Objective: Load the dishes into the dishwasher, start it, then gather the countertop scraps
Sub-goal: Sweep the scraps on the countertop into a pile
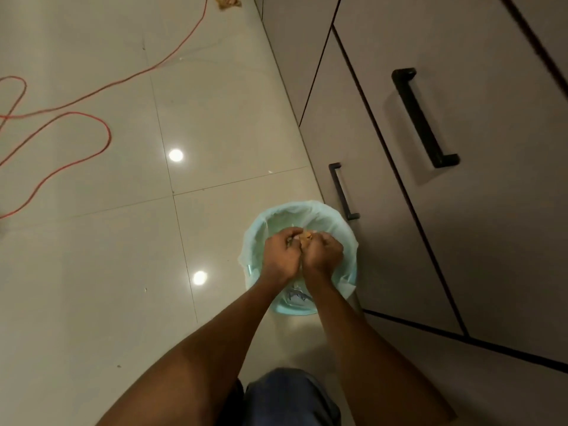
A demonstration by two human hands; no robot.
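— Two hands over the bin, side by side, knuckles up toward the head camera. Left hand (281,252) and right hand (322,252) are touching each other along the inner edges.

— What have they got?

— Scraps (305,236), a small tan-brown clump, peeking out between the fingertips at the far side of both hands. Each grip is curled in and pinching that clump, left and right alike. Too small and crumpled to say it has a long axis or points any way.

— And where is that sitting?

— Held right above the mouth of the pale green bin (292,309), which stands upright on the floor, opening facing straight up at us. A thin bin liner (295,207) is folded over its rim. Something bluish lies down inside near the near wall, can't tell what.

— Any writing, any label?

— None I can read on bin or liner.

— Arms?

— Both forearms reach forward and down from the bottom of the view, converging at the wrists. A knee in blue fabric (285,395) shows between them.

— Surroundings?

— Bin sits just beside grey cabinets (461,210) with black handles (424,118). Glossy floor tiles (215,118), a red cable (70,118) looping off to the left, well apart.
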